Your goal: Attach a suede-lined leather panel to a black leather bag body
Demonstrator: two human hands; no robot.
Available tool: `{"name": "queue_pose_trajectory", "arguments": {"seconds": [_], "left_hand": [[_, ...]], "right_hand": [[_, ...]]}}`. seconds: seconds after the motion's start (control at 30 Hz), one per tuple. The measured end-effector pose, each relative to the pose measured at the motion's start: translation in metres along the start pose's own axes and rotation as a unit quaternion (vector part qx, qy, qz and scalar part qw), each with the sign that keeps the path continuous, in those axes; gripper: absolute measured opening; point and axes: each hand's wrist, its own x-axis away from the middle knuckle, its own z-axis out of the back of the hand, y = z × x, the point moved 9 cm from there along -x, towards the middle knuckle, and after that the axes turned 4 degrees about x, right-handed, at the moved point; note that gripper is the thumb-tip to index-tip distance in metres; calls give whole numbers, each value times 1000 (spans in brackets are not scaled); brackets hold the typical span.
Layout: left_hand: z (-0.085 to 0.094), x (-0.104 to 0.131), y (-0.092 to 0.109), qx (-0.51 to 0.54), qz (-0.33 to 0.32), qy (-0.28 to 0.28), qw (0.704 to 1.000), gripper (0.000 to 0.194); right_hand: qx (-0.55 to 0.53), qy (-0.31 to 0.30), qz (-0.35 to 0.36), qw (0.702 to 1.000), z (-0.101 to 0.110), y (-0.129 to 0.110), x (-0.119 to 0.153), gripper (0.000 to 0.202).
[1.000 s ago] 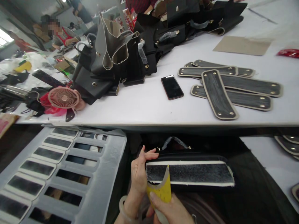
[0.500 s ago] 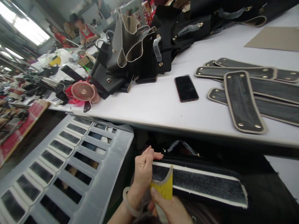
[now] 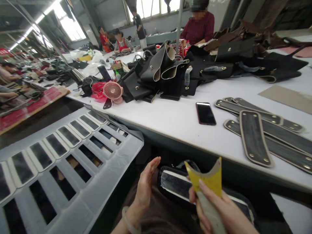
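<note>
Head cam (only view): R hand (image 3: 225,208) is wrapped round the handle of a yellow scraper (image 3: 213,177), thumb laid on its face. L hand (image 3: 145,185) holds nothing: fingers straight & together, palm toward the left end of a black bag (image 3: 175,201), just beside it; can't tell if it touches. Bag seems to lie on the person's lap (image 3: 153,211), below the table edge, w/ a white-edged dark panel (image 3: 174,182) facing up, partly hidden by R hand. Scraper looks raised, but contact w/ panel can't be made out.

Risks, my judgement: L hand isn't gripping, so bag might slide or twist if scraper pushes hard. Scraper has 2 pointed corners; tilted onto one tip, it could nick panel or fray the white edging.

Counts: 1 scraper, 1 bag on lap, 1 panel on it. On white table (image 3: 161,120): 1 phone (image 3: 206,113), 1 pink fan (image 3: 113,91), min. 5 riveted straps (image 3: 255,139) (overlap hides exact no.), 1 tan sheet (image 3: 287,97), plus a bag pile (image 3: 151,78) too tangled to count. At left: 1 grey slotted box (image 3: 104,182) w/ approx. 8 dark pcs (image 3: 56,143) in a row, nearest cut off. Bkgd: 4 people (image 3: 198,29) beyond table; more far left, too blurred to count.
</note>
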Motion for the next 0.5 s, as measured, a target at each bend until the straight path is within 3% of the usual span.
{"name": "queue_pose_trajectory", "arguments": {"seconds": [0.07,0.1,0.13,0.17,0.23,0.37,0.5], "left_hand": [[8,16,-6,-17,0,-13,1000,49],[9,22,-9,-29,-1,-25,999,47],[8,27,-11,-37,0,-40,999,47],[6,30,-13,-38,4,-54,998,47],[1,33,-16,-24,14,-75,997,50],[-3,28,-20,2,20,-73,997,56],[-2,27,-22,13,26,-54,998,58]], "right_hand": [[140,51,52,988,27,-48,-19,60],[230,80,85,966,37,-75,-33,57],[352,116,115,922,46,-101,-49,53],[489,155,143,846,51,-126,-66,48],[558,202,173,786,58,-161,-100,39],[644,242,202,697,54,-191,-151,42],[699,248,231,629,41,-190,-166,39]]}}
